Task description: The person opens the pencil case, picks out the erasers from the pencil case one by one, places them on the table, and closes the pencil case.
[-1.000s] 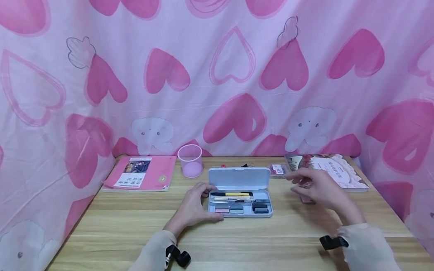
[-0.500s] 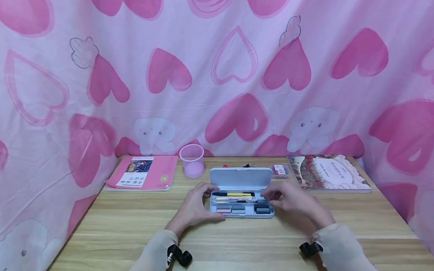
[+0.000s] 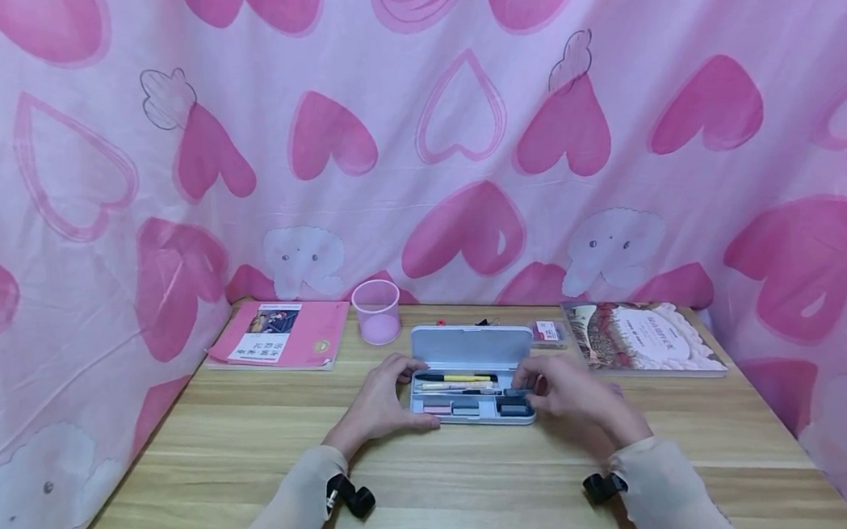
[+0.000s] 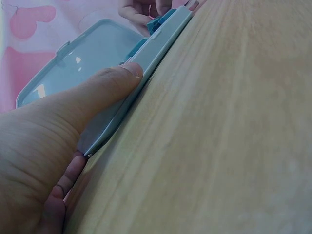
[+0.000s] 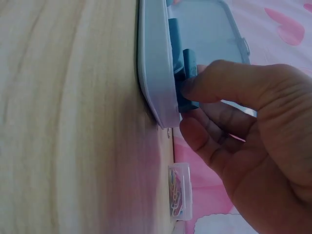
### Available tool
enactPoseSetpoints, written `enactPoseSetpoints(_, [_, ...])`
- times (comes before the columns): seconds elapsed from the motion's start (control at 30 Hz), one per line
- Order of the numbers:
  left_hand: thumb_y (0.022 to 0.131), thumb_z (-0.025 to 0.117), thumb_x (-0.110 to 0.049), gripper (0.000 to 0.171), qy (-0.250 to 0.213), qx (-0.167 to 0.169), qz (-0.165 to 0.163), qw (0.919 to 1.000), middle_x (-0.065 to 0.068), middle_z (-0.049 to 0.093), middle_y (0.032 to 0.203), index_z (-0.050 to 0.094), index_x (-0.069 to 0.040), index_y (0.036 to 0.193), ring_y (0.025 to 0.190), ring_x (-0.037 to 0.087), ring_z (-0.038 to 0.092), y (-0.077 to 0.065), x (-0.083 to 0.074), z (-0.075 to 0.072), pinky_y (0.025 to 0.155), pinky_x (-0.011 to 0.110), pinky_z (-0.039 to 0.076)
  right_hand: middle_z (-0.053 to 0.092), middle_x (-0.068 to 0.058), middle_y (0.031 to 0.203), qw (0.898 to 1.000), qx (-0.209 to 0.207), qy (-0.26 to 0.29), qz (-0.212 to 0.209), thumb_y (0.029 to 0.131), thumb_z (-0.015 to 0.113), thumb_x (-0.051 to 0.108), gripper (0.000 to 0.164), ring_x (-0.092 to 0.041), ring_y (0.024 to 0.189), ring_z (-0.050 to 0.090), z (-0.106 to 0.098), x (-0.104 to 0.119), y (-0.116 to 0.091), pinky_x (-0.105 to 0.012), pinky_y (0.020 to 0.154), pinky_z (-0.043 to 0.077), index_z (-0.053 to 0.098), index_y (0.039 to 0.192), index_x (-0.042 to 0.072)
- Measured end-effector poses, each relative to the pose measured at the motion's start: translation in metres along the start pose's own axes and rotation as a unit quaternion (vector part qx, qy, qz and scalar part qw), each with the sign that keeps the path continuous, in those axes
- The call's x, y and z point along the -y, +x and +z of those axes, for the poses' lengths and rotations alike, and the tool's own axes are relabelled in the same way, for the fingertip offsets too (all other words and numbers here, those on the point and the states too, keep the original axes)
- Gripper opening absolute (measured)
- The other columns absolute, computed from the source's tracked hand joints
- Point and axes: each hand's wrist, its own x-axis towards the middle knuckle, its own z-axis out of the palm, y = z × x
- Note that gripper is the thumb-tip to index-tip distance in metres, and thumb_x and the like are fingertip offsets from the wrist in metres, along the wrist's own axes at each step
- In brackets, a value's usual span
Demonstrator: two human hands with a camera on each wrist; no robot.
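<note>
A pale blue pencil case [image 3: 469, 414] lies on the table with its lid [image 3: 472, 349] raised. Pens [image 3: 459, 378] lie in its back compartment; pink, grey and dark clips sit in front. My left hand [image 3: 377, 405] grips the case's left end, thumb on the front wall and fingers round behind. At the right end, my right hand [image 3: 573, 393] pinches a dark teal binder clip [image 5: 189, 63] between thumb and fingers, inside the case. More dark teal pieces [image 5: 175, 41] lie beside it. The right fingers partly hide the clip.
Behind the case stand a pink mesh-like cup [image 3: 377, 316] and a small clear box of paper clips [image 3: 546, 332]. A pink book [image 3: 318, 327] lies back left, a floral book [image 3: 646, 340] back right. A pink heart-patterned curtain [image 3: 465, 229] encloses the table.
My right hand has moved left from beside the floral book to the right end of the pencil case and stays there. The left hand keeps its grip on the case.
</note>
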Motion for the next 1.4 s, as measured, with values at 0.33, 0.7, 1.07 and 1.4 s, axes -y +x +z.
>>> enactPoseSetpoints(0.33, [0.065,0.102,-0.069,0.095,0.000,0.001,0.014,0.9999,-0.006,0.064,0.142,0.068,-0.026,0.142,0.125,0.016,0.062,0.000,-0.001,-0.001,0.114,0.044,0.056,0.074,0.008,0.110,0.999,-0.016,0.028,-0.010,0.091,0.084,-0.004,0.034,-0.014,0.100,0.069,-0.007,0.003,-0.004,-0.038,0.090,0.065,0.078,0.110,0.024])
enactPoseSetpoints(0.7, [0.064,0.105,-0.065,0.095,-0.012,-0.002,0.026,0.9996,-0.006,0.065,0.139,0.069,-0.023,0.141,0.123,0.014,0.063,0.001,0.001,-0.001,0.113,0.042,0.057,0.075,-0.008,0.133,0.993,-0.116,-0.024,0.005,0.089,0.084,-0.008,0.052,-0.029,0.114,0.068,-0.059,-0.011,-0.044,-0.059,0.101,0.061,0.081,0.132,0.021])
enactPoseSetpoints(1.07, [0.065,0.103,-0.067,0.093,-0.012,-0.004,0.023,0.9997,-0.006,0.065,0.140,0.069,-0.025,0.141,0.124,0.015,0.064,0.000,0.002,0.000,0.112,0.042,0.058,0.079,0.005,0.122,0.994,-0.103,-0.034,0.031,0.084,0.087,-0.010,0.051,-0.013,0.110,0.069,-0.052,-0.046,-0.096,-0.037,0.095,0.064,0.083,0.126,0.018])
enactPoseSetpoints(1.4, [0.065,0.104,-0.067,0.093,-0.011,-0.004,0.023,0.9997,-0.007,0.065,0.139,0.069,-0.025,0.141,0.123,0.014,0.063,-0.001,0.001,-0.001,0.112,0.042,0.058,0.080,-0.007,0.129,0.996,-0.055,-0.018,0.071,0.088,0.086,-0.007,0.040,-0.027,0.118,0.071,-0.032,-0.063,-0.110,-0.039,0.094,0.066,0.084,0.122,0.014])
